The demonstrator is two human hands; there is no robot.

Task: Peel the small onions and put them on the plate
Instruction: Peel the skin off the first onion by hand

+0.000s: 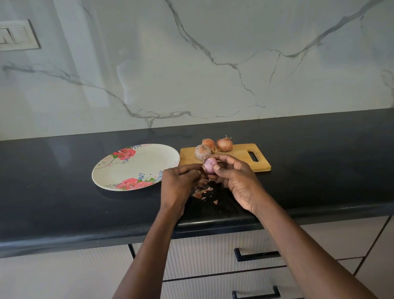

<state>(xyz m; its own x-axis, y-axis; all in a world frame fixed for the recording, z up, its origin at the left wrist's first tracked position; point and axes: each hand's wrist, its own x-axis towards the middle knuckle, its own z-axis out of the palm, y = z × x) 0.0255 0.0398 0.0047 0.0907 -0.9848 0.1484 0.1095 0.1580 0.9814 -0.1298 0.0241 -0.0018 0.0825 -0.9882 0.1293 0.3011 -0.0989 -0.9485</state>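
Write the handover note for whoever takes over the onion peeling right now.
Right hand holds the half-peeled onion above the counter. Left hand fingers pinch at its skin.
Three unpeeled onions sit on the cutting board. Peel scraps lie on the counter under the hands.
Plate holds no onions yet.
Left: finish this onion, plate it, then peel the other three.

Between your hands and the floral plate (135,166) the black countertop (52,197) lies bare, so the way left is open. To your right, the wooden cutting board (239,156) carries three unpeeled onions (211,147) at its far edge. Peel scraps (203,193) litter the counter under your wrists.
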